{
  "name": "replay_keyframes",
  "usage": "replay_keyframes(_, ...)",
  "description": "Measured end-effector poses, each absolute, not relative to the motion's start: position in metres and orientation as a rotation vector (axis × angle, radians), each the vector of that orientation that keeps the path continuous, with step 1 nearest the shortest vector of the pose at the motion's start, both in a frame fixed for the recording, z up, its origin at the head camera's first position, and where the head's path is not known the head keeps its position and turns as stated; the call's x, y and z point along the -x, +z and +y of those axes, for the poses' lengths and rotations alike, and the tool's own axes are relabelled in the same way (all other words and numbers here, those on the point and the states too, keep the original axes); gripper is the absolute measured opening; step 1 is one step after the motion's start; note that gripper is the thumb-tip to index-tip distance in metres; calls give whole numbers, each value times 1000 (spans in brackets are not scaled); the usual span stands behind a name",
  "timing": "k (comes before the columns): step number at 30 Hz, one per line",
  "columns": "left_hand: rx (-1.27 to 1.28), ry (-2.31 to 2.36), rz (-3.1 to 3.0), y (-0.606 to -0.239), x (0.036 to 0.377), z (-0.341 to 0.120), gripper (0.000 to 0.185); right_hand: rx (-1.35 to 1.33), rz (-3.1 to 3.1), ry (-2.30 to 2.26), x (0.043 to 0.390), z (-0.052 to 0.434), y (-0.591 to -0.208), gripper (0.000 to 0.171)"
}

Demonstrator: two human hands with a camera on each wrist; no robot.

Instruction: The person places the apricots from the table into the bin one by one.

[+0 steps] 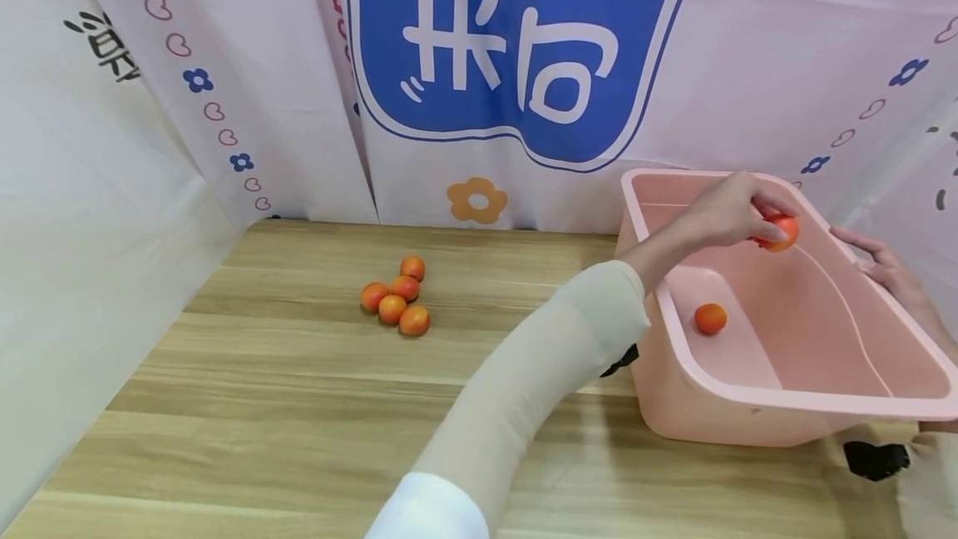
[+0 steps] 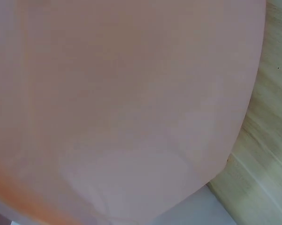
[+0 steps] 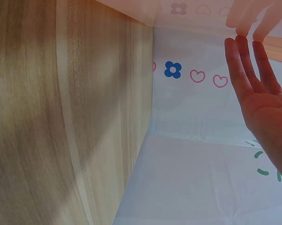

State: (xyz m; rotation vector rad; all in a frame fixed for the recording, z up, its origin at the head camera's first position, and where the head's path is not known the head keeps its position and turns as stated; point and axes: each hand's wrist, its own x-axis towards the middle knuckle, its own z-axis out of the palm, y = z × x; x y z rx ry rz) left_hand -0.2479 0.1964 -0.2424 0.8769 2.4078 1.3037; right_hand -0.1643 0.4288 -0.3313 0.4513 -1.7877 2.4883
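A: The orange ball [image 1: 780, 231] sat in the curled fingers of the left hand [image 1: 729, 210], held above the far part of the pink tub [image 1: 786, 398], which stood on the right side of the wooden table [image 1: 299, 406]. Did you see that from the wrist views?

B: No. The left wrist view was filled by a blurred pink surface, with only a strip of table at its right edge. The head view alone showed the grip on the ball.

A: And the right hand [image 3: 260, 93]?

B: Its wrist view showed the fingers straight and together, gripping nothing, their tips up against the tub's pale pink side. In the head view that hand lay along the tub's right rim.

A: Anything else inside the tub?

B: One more orange ball [image 1: 710, 318] lay on the floor of the tub, near its left wall. A cluster of five balls [image 1: 397, 296] lay on the table well to the left, toward the printed backdrop [image 1: 516, 48].
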Motion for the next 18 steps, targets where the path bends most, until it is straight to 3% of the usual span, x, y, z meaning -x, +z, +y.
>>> replay_keyframes(18,-773,1180,2401,-255,246,212,26,-469,-1736,2531,166,429,-332,57)
